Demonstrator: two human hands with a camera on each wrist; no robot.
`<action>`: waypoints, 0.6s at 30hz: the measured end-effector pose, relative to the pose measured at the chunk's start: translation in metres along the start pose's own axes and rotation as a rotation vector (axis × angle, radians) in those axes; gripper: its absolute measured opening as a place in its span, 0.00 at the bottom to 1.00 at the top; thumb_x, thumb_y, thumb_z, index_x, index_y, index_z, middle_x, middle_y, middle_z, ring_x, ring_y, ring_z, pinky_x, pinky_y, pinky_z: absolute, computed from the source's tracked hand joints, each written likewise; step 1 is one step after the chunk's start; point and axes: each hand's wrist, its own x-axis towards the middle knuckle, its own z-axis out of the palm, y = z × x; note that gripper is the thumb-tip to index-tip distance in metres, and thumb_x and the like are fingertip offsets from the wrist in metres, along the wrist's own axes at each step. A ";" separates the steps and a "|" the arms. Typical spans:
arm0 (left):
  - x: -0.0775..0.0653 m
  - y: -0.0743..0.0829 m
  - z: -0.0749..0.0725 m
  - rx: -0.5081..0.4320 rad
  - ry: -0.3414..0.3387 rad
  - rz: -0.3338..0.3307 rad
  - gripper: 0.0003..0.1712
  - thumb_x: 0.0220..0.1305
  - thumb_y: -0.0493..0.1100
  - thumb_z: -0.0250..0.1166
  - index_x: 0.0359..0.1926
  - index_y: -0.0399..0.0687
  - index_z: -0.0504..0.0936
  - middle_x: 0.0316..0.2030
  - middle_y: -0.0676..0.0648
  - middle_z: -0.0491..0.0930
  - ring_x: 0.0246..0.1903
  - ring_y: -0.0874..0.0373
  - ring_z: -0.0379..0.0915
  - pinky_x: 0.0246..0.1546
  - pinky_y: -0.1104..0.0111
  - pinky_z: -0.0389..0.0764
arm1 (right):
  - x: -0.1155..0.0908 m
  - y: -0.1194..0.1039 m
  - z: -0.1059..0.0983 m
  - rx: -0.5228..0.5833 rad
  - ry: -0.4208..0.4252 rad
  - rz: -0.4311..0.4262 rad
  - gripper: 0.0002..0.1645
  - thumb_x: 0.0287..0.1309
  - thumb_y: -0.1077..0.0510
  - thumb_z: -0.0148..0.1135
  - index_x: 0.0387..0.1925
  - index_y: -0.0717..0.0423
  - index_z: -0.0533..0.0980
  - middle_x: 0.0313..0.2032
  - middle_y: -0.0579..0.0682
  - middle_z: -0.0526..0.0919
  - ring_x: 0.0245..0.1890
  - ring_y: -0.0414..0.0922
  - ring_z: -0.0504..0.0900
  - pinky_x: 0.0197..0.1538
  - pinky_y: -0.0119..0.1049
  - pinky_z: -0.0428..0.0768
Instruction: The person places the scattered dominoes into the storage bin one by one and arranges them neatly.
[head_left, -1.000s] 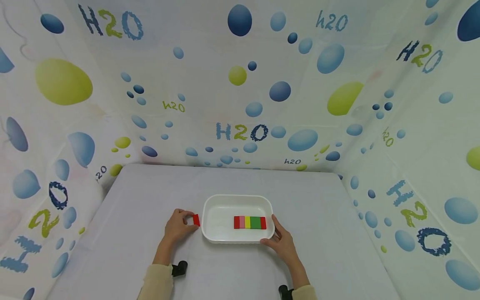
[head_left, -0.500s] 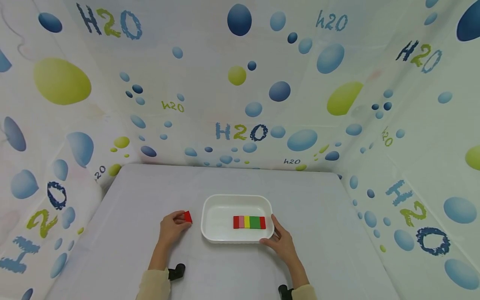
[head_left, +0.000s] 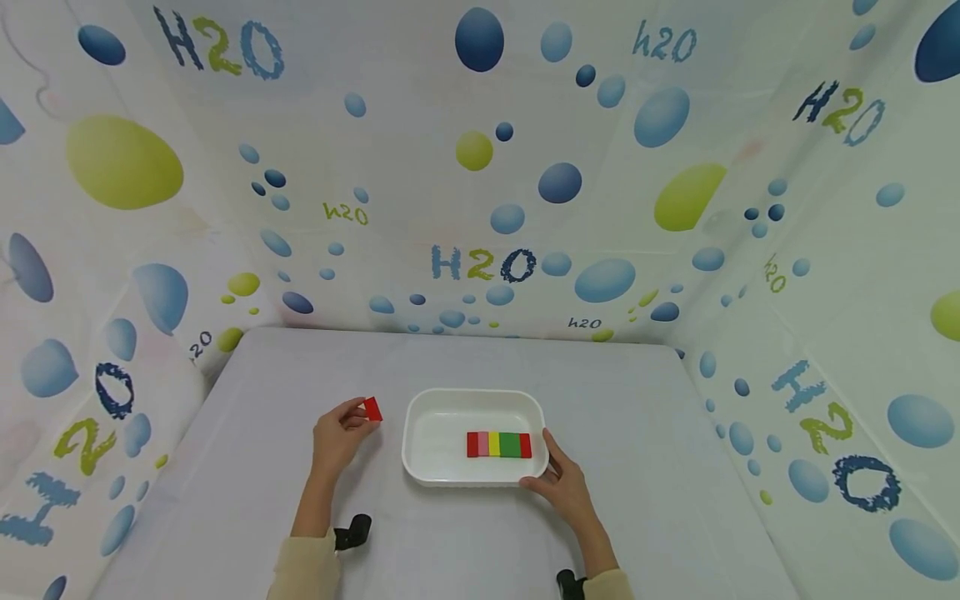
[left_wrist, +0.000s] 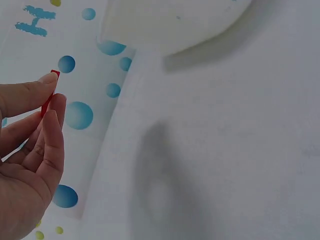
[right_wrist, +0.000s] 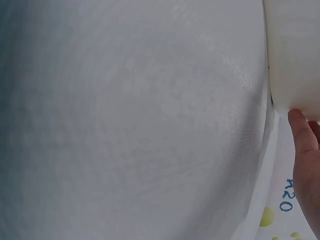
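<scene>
My left hand [head_left: 335, 437] is raised to the left of the white tray [head_left: 438, 437], pinching a small red tile [head_left: 372, 409] between thumb and fingers. Seen nearly edge-on in the left wrist view, the red tile [left_wrist: 50, 95] looks thin and flat. Inside the tray, toward its right end, lies a side-by-side row of coloured tiles [head_left: 510, 445]: red, pink, yellow, green and red. My right hand [head_left: 564, 490] grips the tray's front right corner, thumb on the front side and fingers along the right end. In the right wrist view, part of the right hand [right_wrist: 306, 150] meets the tray wall [right_wrist: 295, 55].
A white cloth covers the table [head_left: 300, 375]. Hanging sheets [head_left: 420, 167] printed with blue and green dots and "H2O" lettering enclose it at the back and both sides. A black wrist mount [head_left: 353, 532] sits on the left wrist, another [head_left: 570, 585] on the right.
My left hand has drawn back left from the tray's left end, then moved up and away, still pinching the red tile. The right hand, tray and tile row stay in place.
</scene>
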 end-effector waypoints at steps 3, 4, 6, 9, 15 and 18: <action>-0.001 0.012 0.000 -0.023 -0.001 0.001 0.30 0.56 0.35 0.71 0.61 0.38 0.76 0.44 0.37 0.81 0.39 0.56 0.78 0.35 0.84 0.75 | -0.001 -0.003 0.001 -0.014 0.008 0.002 0.56 0.46 0.59 0.76 0.74 0.49 0.57 0.72 0.56 0.61 0.69 0.56 0.67 0.58 0.40 0.74; -0.001 0.015 0.001 -0.029 -0.003 0.000 0.30 0.56 0.35 0.71 0.61 0.38 0.76 0.45 0.37 0.81 0.40 0.55 0.78 0.35 0.84 0.75 | -0.001 -0.004 0.001 -0.022 0.012 0.003 0.56 0.46 0.60 0.76 0.74 0.50 0.57 0.72 0.56 0.61 0.69 0.56 0.67 0.58 0.40 0.74; -0.001 0.022 0.003 -0.040 -0.011 0.001 0.30 0.56 0.35 0.71 0.61 0.39 0.76 0.45 0.37 0.81 0.41 0.53 0.78 0.35 0.85 0.74 | -0.004 -0.011 0.002 -0.030 0.016 0.005 0.55 0.48 0.62 0.75 0.74 0.52 0.56 0.72 0.57 0.61 0.69 0.57 0.66 0.58 0.41 0.74; -0.002 0.032 0.006 -0.047 -0.033 0.008 0.31 0.57 0.35 0.71 0.62 0.39 0.75 0.46 0.36 0.80 0.43 0.50 0.78 0.35 0.84 0.75 | -0.008 -0.024 0.001 -0.028 0.012 0.008 0.54 0.49 0.63 0.74 0.74 0.55 0.56 0.72 0.59 0.61 0.69 0.59 0.66 0.58 0.42 0.73; -0.005 0.045 0.016 -0.052 -0.077 0.027 0.31 0.57 0.35 0.70 0.63 0.40 0.75 0.46 0.37 0.80 0.42 0.49 0.79 0.36 0.82 0.77 | -0.009 -0.027 0.000 -0.025 0.000 0.010 0.54 0.49 0.62 0.74 0.74 0.57 0.55 0.72 0.61 0.60 0.69 0.60 0.65 0.58 0.42 0.73; -0.007 0.049 0.023 -0.052 -0.087 0.041 0.31 0.56 0.34 0.71 0.62 0.40 0.75 0.45 0.38 0.80 0.41 0.50 0.79 0.36 0.80 0.78 | -0.004 -0.014 0.001 -0.036 0.002 0.007 0.55 0.49 0.62 0.74 0.75 0.55 0.55 0.73 0.60 0.59 0.69 0.59 0.66 0.58 0.42 0.74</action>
